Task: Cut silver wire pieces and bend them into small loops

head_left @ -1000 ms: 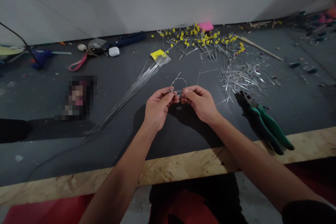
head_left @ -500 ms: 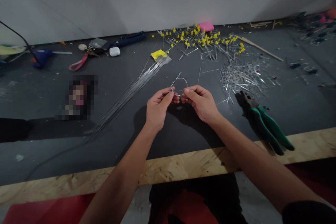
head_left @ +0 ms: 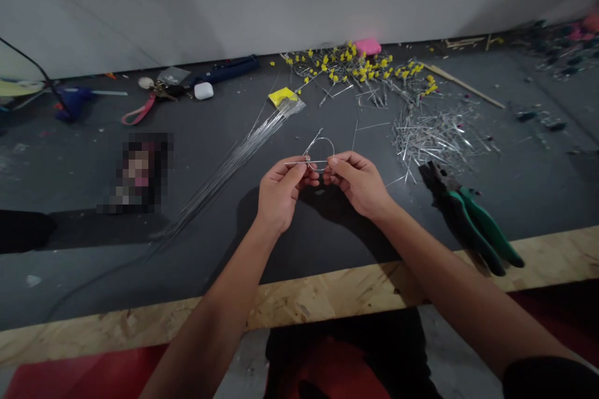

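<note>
A thin silvery wire point(head_left: 327, 139), bent into a loop, is held between my two hands above the dark table. My left hand point(head_left: 281, 190) pinches it at the left side, where a straight length of wire crosses over the thumb and a short twisted end sticks up. On the other side my right hand point(head_left: 358, 182) grips the loop between thumb and fingers. The fingertips partly hide where the wire parts cross. To the right of my right hand lie pliers point(head_left: 475, 224) with green and black handles.
A long bundle of straight wires point(head_left: 234, 165) with a yellow tag point(head_left: 282, 97) lies left of centre. Behind are yellow-tipped wire pieces point(head_left: 360, 68), a pink lump point(head_left: 368, 47) and a pile of short wires point(head_left: 435, 134). A wooden stick point(head_left: 463, 86) and keys point(head_left: 163, 90) lie farther back.
The straight length of wire now lies across my left thumb, reaching farther left. My left hand has shifted slightly left and its fingers have moved a little; my right hand stays almost still.
</note>
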`<state>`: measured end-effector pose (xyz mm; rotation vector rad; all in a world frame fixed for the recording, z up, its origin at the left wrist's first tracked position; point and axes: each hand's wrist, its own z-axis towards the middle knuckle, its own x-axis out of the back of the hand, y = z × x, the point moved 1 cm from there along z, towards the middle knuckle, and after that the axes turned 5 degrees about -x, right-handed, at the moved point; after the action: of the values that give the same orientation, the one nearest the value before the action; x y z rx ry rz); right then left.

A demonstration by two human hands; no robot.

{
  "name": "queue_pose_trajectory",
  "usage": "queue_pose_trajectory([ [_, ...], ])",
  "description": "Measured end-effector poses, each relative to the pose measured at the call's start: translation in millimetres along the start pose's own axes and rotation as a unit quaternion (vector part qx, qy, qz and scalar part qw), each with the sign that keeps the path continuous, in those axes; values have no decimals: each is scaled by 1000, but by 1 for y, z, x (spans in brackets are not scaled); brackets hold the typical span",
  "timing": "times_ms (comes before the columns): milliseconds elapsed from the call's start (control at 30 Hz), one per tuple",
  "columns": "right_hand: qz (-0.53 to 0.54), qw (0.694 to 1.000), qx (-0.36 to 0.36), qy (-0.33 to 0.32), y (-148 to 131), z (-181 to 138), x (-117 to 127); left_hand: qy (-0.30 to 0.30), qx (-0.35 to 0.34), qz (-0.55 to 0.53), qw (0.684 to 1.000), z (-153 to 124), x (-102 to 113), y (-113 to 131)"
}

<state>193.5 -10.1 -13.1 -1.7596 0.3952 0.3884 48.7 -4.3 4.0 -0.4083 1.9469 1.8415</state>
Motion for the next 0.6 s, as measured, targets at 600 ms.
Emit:
queue_pose_trajectory([
  [600,55,988,-108,-92,-10,-5,-1,-63,92,-40,993,-7,-6,13],
])
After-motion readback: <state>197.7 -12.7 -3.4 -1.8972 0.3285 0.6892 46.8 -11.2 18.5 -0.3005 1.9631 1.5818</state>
